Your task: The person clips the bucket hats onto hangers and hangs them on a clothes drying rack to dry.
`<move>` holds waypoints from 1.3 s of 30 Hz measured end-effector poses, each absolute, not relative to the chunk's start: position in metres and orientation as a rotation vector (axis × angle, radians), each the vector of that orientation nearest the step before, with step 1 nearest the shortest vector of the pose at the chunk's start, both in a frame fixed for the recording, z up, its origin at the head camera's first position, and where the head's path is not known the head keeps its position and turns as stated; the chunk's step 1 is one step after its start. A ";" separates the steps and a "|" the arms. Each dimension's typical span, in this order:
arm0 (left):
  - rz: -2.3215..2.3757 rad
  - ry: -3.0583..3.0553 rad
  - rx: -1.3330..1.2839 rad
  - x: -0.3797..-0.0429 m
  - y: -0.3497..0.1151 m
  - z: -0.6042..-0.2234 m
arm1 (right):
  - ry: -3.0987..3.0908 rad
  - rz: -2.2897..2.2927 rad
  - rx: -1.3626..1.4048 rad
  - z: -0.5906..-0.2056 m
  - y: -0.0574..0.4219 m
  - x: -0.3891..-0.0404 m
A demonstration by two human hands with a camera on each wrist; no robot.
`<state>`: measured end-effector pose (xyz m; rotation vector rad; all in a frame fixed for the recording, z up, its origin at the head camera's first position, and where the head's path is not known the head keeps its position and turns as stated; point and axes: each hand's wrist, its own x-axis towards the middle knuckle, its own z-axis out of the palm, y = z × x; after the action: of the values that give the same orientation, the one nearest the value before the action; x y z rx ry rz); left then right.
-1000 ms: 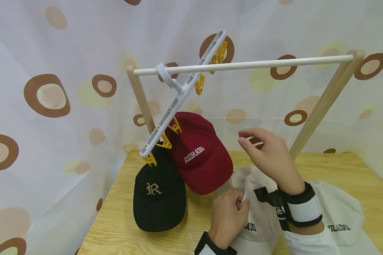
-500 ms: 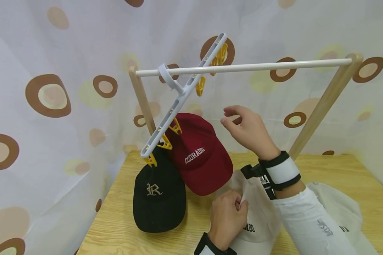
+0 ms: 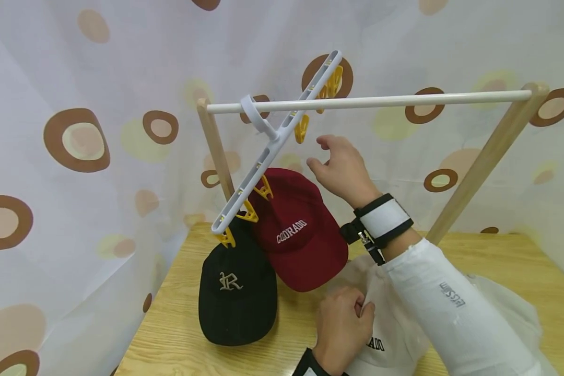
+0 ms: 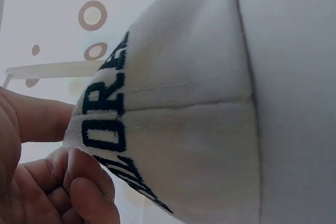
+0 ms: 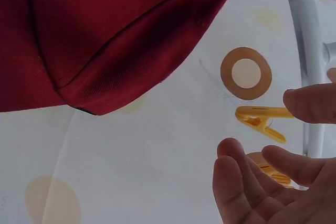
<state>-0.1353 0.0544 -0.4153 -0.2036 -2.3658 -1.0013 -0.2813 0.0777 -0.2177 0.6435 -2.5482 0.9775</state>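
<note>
My left hand [image 3: 340, 331] pinches the crown of a beige baseball cap [image 3: 395, 326] low over the table; in the left wrist view its thumb and fingers meet on the fabric beside dark lettering [image 4: 105, 135]. Raised above that cap is my right hand [image 3: 343, 169], fingers spread and bent, holding nothing. Just left of it hangs a yellow clip [image 3: 302, 129] on a white clip hanger [image 3: 272, 149]. In the right wrist view the thumb overlaps the end of this clip [image 5: 257, 119]; contact cannot be told. Yellow clips hold a red cap [image 3: 305, 250] and a black cap [image 3: 237, 308].
The hanger hooks over a white bar [image 3: 404, 101] on a wooden-legged rack [image 3: 484, 167], its near left end tilted down. Further yellow clips [image 3: 331, 83] hang at its far end. Another beige cap [image 3: 512, 305] lies on the wooden table [image 3: 169, 313], partly behind my right sleeve.
My right hand has moved up and left from above the beige caps to beside the hanger's clip, its fingers spreading. My left hand keeps its pinch on the cap, nearly still.
</note>
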 end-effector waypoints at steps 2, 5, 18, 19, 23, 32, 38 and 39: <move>-1.006 -2.367 -0.199 -0.136 0.054 -0.415 | -2.546 0.980 0.642 -0.215 0.075 -0.286; -0.994 -2.348 -0.209 -0.136 0.055 -0.415 | -2.542 0.994 0.611 -0.210 0.072 -0.294; -0.895 -2.238 -0.334 -0.129 0.067 -0.412 | -2.560 1.008 0.505 -0.195 0.069 -0.306; -0.892 -2.235 -0.334 -0.128 0.068 -0.412 | -2.555 1.013 0.503 -0.194 0.068 -0.306; -0.883 -2.219 -0.338 -0.127 0.068 -0.411 | -2.520 1.031 0.500 -0.193 0.065 -0.307; -0.952 -2.235 -0.395 -0.119 0.076 -0.407 | -2.418 1.024 0.497 -0.193 0.069 -0.311; -0.902 -2.232 -0.423 -0.115 0.080 -0.404 | -2.389 0.957 0.492 -0.191 0.073 -0.304; -0.884 -2.232 -0.426 -0.115 0.080 -0.404 | -2.387 0.943 0.492 -0.191 0.074 -0.302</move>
<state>-0.1150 0.0802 -0.4036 -0.4258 -2.2317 -0.8844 -0.3024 0.0744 -0.1908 0.4921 -2.3870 0.9429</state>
